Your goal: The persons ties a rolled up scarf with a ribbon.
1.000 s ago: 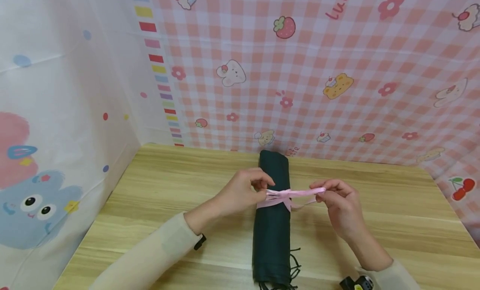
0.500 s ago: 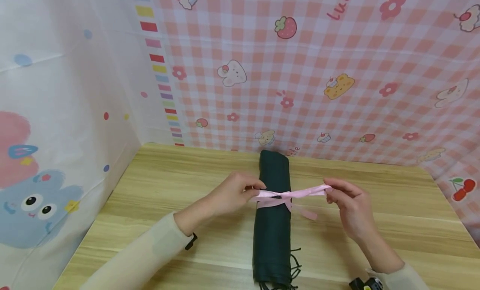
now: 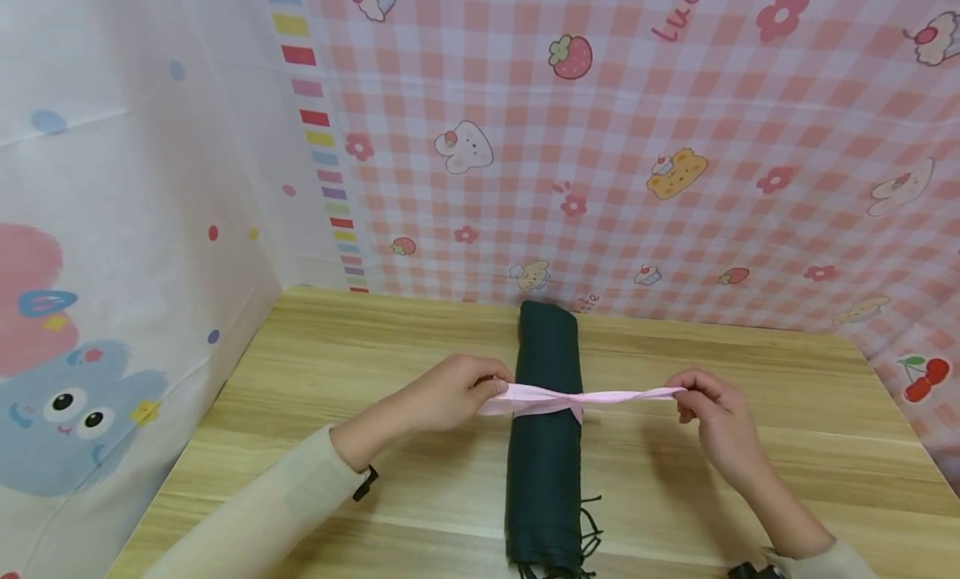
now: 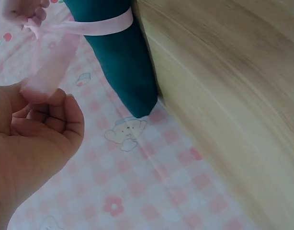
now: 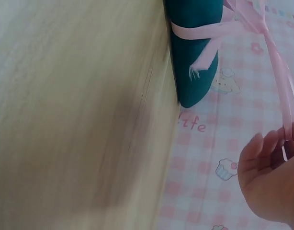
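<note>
A dark green rolled scarf (image 3: pixel 543 487) with fringe at its near end lies lengthwise on the wooden table. Around its middle goes a pink ribbon (image 3: pixel 626 396), crossed into a knot on top. To the left of the roll, my left hand (image 3: pixel 450 393) pinches one part of the ribbon between thumb and fingers. My right hand (image 3: pixel 723 425) pinches another part on the right, and the ribbon stretches nearly level between both hands. In the right wrist view a frayed ribbon end (image 5: pixel 204 60) hangs loose beside the scarf (image 5: pixel 192 52).
Behind the table (image 3: pixel 360 337) hangs a pink checked cloth (image 3: pixel 510 87) with cartoon prints; the scarf's far end lies close to it. A white printed cloth (image 3: pixel 135 204) hangs along the left side. Thin dark fringe (image 3: pixel 592 529) spreads at the scarf's near right.
My hands have moved apart, the left hand leftward and the right hand rightward. The ribbon between them is longer and straighter, and the gap at the knot has closed.
</note>
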The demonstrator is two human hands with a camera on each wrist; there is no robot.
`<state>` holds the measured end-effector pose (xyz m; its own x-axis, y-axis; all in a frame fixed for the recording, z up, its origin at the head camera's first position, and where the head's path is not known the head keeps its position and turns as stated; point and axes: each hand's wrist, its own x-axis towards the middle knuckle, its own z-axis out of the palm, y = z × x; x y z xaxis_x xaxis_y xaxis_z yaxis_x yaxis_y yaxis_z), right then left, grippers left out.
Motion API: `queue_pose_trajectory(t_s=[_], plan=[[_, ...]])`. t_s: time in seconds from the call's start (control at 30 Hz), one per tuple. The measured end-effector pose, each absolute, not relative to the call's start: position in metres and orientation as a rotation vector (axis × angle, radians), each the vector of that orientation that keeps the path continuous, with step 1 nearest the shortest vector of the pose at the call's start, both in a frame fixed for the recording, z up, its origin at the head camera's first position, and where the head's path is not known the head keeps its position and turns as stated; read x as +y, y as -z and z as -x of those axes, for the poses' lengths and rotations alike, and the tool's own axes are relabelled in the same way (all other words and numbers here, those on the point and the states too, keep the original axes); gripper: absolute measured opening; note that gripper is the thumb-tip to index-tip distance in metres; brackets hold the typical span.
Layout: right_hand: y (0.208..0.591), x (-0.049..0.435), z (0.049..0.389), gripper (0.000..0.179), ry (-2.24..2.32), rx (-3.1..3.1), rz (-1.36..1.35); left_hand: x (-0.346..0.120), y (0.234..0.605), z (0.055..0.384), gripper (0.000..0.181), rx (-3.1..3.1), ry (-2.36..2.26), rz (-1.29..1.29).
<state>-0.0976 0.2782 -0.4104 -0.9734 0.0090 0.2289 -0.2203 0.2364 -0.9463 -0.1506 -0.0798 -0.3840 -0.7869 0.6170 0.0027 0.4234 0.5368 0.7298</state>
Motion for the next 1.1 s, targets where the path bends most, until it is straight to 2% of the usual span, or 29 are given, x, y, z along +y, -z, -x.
queue_pose_trajectory(t_s=[0.2, 0.4, 0.57, 0.67, 0.83, 0.97, 1.1], plan=[[0.415, 0.287, 0.099, 0.033, -2.266, -2.052, -0.296, -0.091, 0.382, 0.156, 0.016, 2.486, -1.216, -0.796], [0.416, 0.300, 0.100, 0.055, -2.692, -1.779, -0.624, -0.103, 0.377, 0.160, 0.013, 2.460, -1.243, -0.750], [0.417, 0.311, 0.099, 0.061, -2.779, -1.694, -0.727, -0.111, 0.377, 0.163, 0.009, 2.472, -1.203, -0.771], [0.419, 0.314, 0.097, 0.060, -2.736, -1.671, -0.644, -0.115, 0.377, 0.164, 0.008, 2.472, -1.174, -0.784], [0.420, 0.316, 0.095, 0.043, -2.693, -1.686, -0.429, -0.122, 0.378, 0.163, 0.009, 2.492, -1.144, -0.765], [0.417, 0.317, 0.094, 0.039, -2.629, -1.799, -0.309, -0.125, 0.379, 0.163, 0.011, 2.511, -1.155, -0.754], [0.411, 0.319, 0.090, 0.030, -2.318, -2.112, -0.225, -0.126, 0.378, 0.164, 0.012, 2.518, -1.178, -0.762]])
